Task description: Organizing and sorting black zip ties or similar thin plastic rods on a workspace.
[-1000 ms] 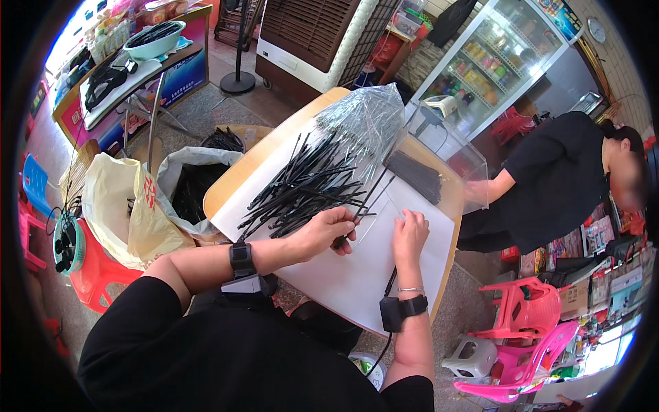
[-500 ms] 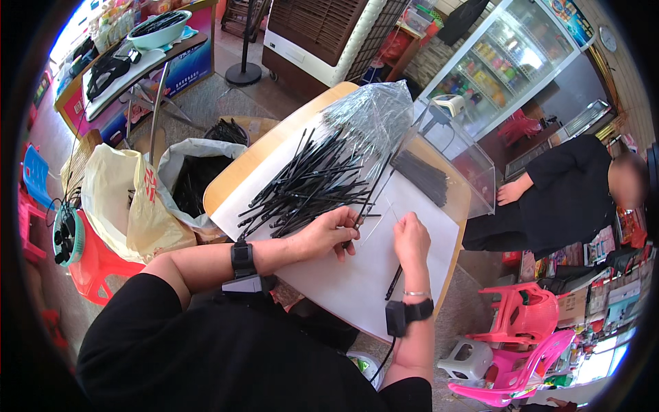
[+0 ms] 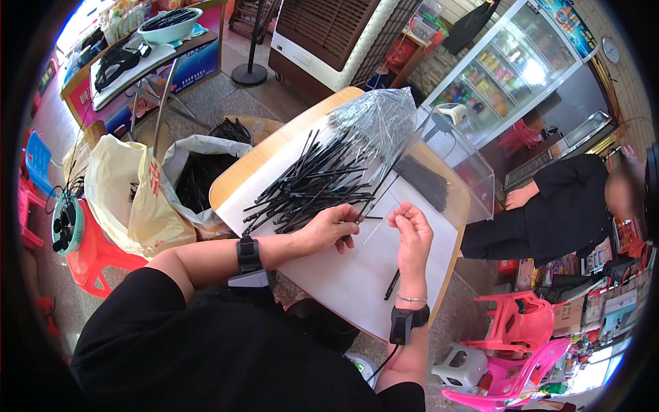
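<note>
Beside the pile (image 3: 305, 185), the left hand (image 3: 331, 230) pinches a probably light, springy black strip (image 3: 379, 191), best end-held; whether the right hand (image 3: 414, 237) grips, I cannot tell.

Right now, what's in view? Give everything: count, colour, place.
Sticks: many, black, on table
Strips: many, dark grey, table's right
Bag: one, clear, table's far end
Box: one, clear, table's right
Table: one, white-topped, centre
Sacks: two, cream and white, left
Cooler: one, brown-white, beyond table
Fridge: one, white-framed, upper right
Chairs: two, pink, lower right
Stool: one, grey, lower right
Basin: one, pale green, upper left
Goods: uncountable, mixed, lower right
Co-worker: one, black-clothed, right
Left hand: one, bare, by sticks
Right hand: one, bare, over table
</note>
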`<state>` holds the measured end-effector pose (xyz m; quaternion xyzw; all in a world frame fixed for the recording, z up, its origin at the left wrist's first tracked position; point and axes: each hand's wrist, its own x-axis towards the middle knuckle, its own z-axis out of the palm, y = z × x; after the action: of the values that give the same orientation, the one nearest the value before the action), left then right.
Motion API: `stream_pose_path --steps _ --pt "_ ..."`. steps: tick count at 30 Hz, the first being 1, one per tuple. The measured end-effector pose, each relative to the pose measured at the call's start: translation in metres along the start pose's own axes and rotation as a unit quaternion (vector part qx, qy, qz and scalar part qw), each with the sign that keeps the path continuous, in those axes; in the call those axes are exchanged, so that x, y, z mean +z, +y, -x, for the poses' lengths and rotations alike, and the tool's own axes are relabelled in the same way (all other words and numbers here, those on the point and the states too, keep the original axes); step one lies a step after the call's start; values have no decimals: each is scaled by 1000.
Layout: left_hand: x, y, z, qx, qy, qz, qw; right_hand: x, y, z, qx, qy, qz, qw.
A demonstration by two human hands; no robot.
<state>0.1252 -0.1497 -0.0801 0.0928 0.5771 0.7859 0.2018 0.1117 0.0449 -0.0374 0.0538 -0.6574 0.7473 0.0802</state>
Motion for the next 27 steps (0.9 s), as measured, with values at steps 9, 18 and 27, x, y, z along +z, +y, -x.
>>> stream_pose_path --steps 9,18,27 --pt "-2 -2 0 -6 -3 1 1000 1 15 -16 -108 136 -47 984" --pt "0 -3 -1 4 16 13 1000 -1 26 -25 -62 45 156 985" --pt "-1 -4 -2 12 36 27 999 2 23 -28 -163 34 414 895"
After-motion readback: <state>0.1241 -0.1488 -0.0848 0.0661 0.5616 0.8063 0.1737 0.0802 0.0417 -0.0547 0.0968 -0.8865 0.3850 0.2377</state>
